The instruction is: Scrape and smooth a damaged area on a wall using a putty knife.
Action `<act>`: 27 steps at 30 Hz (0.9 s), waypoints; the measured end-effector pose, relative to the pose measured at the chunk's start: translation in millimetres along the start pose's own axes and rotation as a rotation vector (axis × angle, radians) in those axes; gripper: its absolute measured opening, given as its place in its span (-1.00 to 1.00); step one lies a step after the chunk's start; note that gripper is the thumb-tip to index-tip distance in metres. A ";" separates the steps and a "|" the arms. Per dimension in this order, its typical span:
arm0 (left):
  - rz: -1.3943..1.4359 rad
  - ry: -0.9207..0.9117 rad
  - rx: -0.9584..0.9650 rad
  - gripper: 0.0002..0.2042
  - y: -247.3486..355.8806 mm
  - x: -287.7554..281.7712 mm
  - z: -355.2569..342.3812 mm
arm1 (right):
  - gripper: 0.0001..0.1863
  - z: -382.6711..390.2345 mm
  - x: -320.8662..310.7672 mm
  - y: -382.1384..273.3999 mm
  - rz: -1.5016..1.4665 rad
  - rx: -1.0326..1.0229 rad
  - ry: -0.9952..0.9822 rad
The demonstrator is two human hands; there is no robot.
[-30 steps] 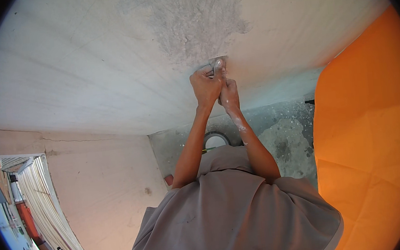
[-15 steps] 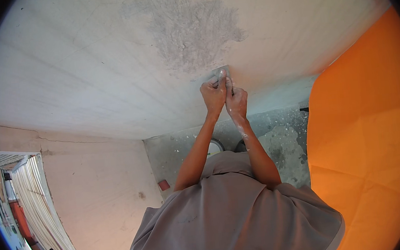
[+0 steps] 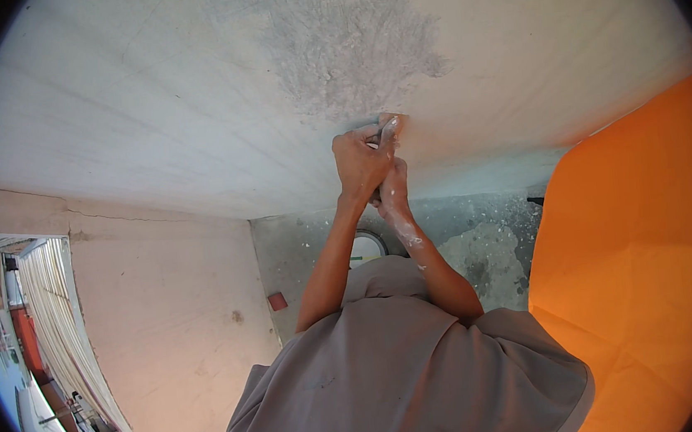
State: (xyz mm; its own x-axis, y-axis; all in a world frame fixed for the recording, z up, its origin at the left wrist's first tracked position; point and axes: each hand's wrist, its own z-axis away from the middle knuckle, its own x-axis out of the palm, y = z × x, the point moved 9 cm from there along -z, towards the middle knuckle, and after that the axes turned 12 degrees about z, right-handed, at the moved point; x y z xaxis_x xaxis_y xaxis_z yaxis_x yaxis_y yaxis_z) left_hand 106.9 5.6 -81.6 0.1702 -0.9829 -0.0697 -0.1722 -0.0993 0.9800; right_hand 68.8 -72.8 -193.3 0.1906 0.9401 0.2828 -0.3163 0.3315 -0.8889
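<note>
Both of my hands are together against the pale wall (image 3: pixel 185 106), just below a rough grey patch (image 3: pixel 354 44). A putty knife (image 3: pixel 394 116) shows only as a small flat blade edge past my fingers; its handle is mostly hidden. My left hand (image 3: pixel 360 163) is closed at the blade, with whitened fingers along it. Slightly lower and to the right, my right hand (image 3: pixel 394 185) is wrapped round the tool behind the left one. White smears cover the right wrist and forearm.
On the grey, white-speckled floor (image 3: pixel 482 249) a round pail (image 3: pixel 367 247) stands partly behind my clothing. A small dark red block (image 3: pixel 277 301) lies by the left side wall (image 3: pixel 163 308). Large orange sheeting (image 3: pixel 632 247) hangs at the right. Far left, an opening shows outdoor things.
My left hand has turned and moved further over the tool, and the right hand sits more behind it. The blade has shifted slightly right along the wall. The view has tilted a little.
</note>
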 end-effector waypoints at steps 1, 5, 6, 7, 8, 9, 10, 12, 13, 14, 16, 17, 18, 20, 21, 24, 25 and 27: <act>-0.084 -0.029 0.006 -0.63 7.7 0.3 -1.3 | -0.48 6.0 5.6 -7.0 -0.001 0.007 -0.007; -0.338 -0.128 0.048 -0.64 27.3 6.5 -4.9 | -0.46 15.5 20.0 -4.6 -0.317 0.145 -0.069; -0.341 -0.128 0.046 -0.64 22.1 7.2 -2.6 | -0.42 14.0 21.0 -0.1 -0.342 0.176 -0.085; -0.225 -0.098 0.034 -0.63 12.1 6.7 -1.3 | -0.42 7.7 15.0 5.3 -0.347 0.172 -0.082; -0.108 -0.070 0.022 -0.63 1.6 7.4 0.4 | -0.35 -3.0 -6.1 5.4 -0.076 0.053 0.004; -0.107 -0.080 0.026 -0.63 -13.4 12.9 1.7 | -0.28 -14.5 -25.8 3.7 0.196 -0.064 0.093; 0.052 -0.071 0.003 -0.63 -27.3 16.3 4.3 | -0.20 -18.3 -41.4 -13.6 0.450 -0.243 0.226; 0.215 -0.068 -0.022 -0.63 -42.3 26.8 9.0 | -0.24 -16.1 -60.5 -26.5 0.554 -0.375 0.278; 0.211 -0.064 -0.046 -0.62 -45.6 31.9 13.6 | -0.28 -9.8 -64.0 -40.5 0.658 -0.504 0.325; 0.207 -0.061 -0.071 -0.61 -48.6 36.2 17.0 | -0.35 -5.7 -70.0 -45.2 0.616 -0.544 0.344; 0.274 -0.060 -0.091 -0.62 -48.8 38.3 16.4 | -0.34 -1.0 -72.7 -53.0 0.714 -0.494 0.345; 0.338 -0.058 -0.113 -0.63 -49.8 39.1 16.1 | -0.34 -0.2 -72.3 -53.0 0.811 -0.439 0.344; 0.343 -0.059 -0.109 -0.63 -51.9 42.9 17.0 | -0.34 2.0 -72.3 -55.1 0.813 -0.445 0.347; 0.391 0.033 -0.080 -0.62 -56.2 38.7 19.5 | -0.32 6.2 -67.2 -58.3 0.826 -0.468 0.370; 0.394 0.033 -0.079 -0.62 -53.2 38.5 19.6 | -0.32 5.6 -68.0 -56.0 0.828 -0.469 0.371; 0.234 0.017 -0.052 -0.63 -45.0 32.6 15.4 | -0.29 -6.3 -65.7 -35.8 0.726 -0.416 0.310; 0.213 0.012 -0.037 -0.64 -43.6 31.1 13.8 | -0.28 -12.6 -65.5 -23.3 0.642 -0.332 0.284; 0.189 0.015 -0.023 -0.66 -36.7 25.6 10.4 | -0.26 -20.4 -61.1 -6.7 0.560 -0.248 0.249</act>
State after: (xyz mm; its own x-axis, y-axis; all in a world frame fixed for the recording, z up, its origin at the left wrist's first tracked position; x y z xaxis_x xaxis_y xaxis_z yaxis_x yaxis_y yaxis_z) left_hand 107.5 -17.6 -121.4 0.1511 -0.9814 0.1181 -0.1803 0.0901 0.9795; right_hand 78.2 -134.2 -212.0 0.2783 0.9085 -0.3116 -0.2125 -0.2581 -0.9425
